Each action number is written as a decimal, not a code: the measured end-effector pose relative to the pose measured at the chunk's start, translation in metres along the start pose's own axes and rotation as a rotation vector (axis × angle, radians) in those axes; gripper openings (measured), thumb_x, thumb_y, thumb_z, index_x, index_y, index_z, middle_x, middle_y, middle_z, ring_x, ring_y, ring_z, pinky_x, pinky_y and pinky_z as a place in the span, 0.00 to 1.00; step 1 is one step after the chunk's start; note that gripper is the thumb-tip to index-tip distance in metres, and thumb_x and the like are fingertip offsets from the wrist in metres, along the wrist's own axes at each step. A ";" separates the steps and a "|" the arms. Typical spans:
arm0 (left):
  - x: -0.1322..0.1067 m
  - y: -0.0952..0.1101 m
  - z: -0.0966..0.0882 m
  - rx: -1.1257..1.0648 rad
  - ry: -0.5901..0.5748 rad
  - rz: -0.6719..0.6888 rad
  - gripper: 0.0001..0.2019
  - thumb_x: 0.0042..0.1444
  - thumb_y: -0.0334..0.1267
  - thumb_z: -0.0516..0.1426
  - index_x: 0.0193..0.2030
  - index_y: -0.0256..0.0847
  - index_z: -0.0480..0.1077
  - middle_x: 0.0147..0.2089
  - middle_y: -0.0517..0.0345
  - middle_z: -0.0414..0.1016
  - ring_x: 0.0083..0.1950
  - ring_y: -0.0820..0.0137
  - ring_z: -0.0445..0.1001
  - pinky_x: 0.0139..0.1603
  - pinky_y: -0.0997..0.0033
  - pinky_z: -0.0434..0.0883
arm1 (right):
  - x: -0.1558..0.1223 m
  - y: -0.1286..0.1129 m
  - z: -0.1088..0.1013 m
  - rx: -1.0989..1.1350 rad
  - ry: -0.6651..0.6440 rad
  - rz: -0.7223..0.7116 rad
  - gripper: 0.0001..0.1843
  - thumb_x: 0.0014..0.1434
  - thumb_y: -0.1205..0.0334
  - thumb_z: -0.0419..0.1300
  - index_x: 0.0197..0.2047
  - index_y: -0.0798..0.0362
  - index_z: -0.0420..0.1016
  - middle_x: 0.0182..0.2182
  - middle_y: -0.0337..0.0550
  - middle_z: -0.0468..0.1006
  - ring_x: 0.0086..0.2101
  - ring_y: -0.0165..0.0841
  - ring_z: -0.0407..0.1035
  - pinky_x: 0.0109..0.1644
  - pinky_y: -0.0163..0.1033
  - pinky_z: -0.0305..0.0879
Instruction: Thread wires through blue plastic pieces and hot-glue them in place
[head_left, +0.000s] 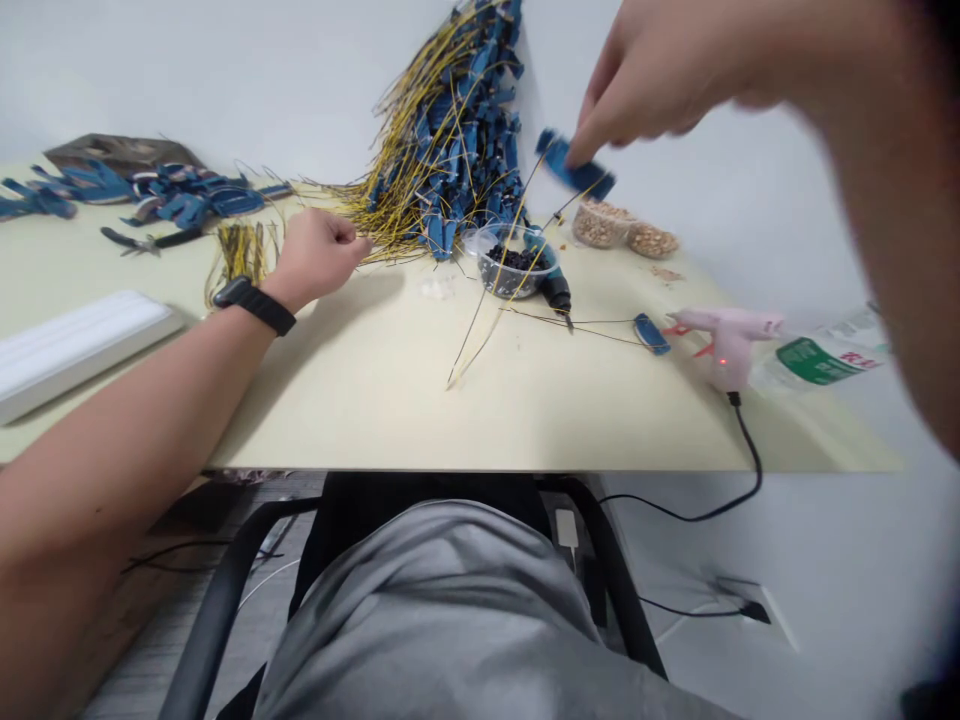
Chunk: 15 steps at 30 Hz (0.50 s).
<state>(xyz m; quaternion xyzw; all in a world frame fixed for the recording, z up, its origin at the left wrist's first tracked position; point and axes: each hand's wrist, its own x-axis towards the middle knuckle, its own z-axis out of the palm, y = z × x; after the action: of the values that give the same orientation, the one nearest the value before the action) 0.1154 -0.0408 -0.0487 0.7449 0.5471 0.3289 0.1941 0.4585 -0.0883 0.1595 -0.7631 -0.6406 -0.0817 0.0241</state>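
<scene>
My right hand (652,90) is high at the upper right and blurred by motion, its fingertips pinching a flat blue strip (576,165). Below and left of it stands a tall heap of blue pieces trailing yellow wires (450,140). My left hand (319,255) hangs just above the tabletop with its fingers curled, close to the wire ends reaching out from the heap. Nothing shows in its grip, though the fingers partly hide the palm. A black wristwatch (255,305) sits on that wrist.
A cream tabletop (375,380) holds a clear cup of dark bits (510,265), a rotary tool (555,290), a pink glue gun (727,340), pliers (150,240), a white block (82,350), a yellow wire bundle (240,255) and bags of granules (600,225).
</scene>
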 end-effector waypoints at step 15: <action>-0.031 0.036 0.046 0.044 -0.238 0.322 0.33 0.68 0.75 0.70 0.52 0.42 0.86 0.52 0.48 0.90 0.53 0.54 0.85 0.55 0.53 0.75 | -0.082 -0.065 0.150 0.195 -0.346 -0.255 0.14 0.69 0.66 0.79 0.33 0.49 0.82 0.29 0.44 0.80 0.34 0.41 0.74 0.38 0.46 0.67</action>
<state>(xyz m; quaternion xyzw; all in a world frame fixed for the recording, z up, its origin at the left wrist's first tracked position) 0.1669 -0.0784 -0.0668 0.8605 0.4011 0.2532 0.1861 0.3949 -0.1350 -0.0051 -0.6727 -0.7313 0.1104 -0.0230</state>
